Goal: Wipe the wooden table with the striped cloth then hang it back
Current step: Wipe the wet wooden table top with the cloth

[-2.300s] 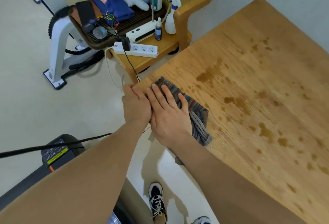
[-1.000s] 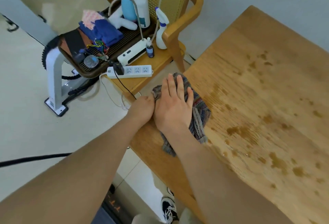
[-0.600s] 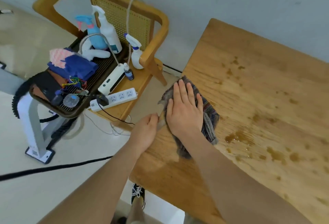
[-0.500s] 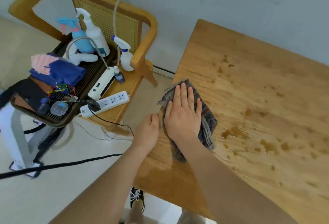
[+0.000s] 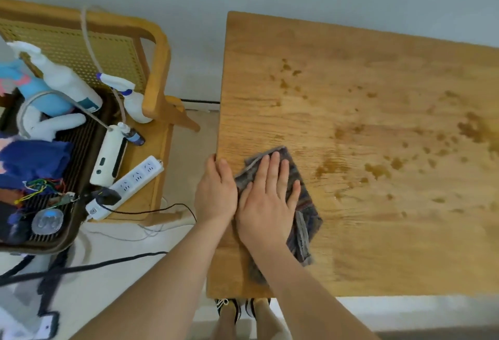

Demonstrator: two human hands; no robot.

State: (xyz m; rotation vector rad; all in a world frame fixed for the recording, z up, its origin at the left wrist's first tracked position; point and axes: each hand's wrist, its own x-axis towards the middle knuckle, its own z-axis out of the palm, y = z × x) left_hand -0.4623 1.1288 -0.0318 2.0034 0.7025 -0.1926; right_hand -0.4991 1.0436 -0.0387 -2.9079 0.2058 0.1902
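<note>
Left hand (image 5: 216, 191) drawn in against right hand (image 5: 267, 199) since half a second ago, resting on left edge of surface (image 5: 351, 245), right hand pressing flat on striped cloth (image 5: 305, 221) by that edge, both grips apart, fingers straight, brown wet spots (image 5: 378, 171) to right.

Room to pass rt across table (image 5: 378, 245); chair (image 5: 158, 69) w/ spray bottle (image 5: 136, 105), power strip (image 5: 135, 177) near left edge.

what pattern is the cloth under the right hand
Striped cloth, dull grey with blue and reddish bands, seen in the head view.
</note>
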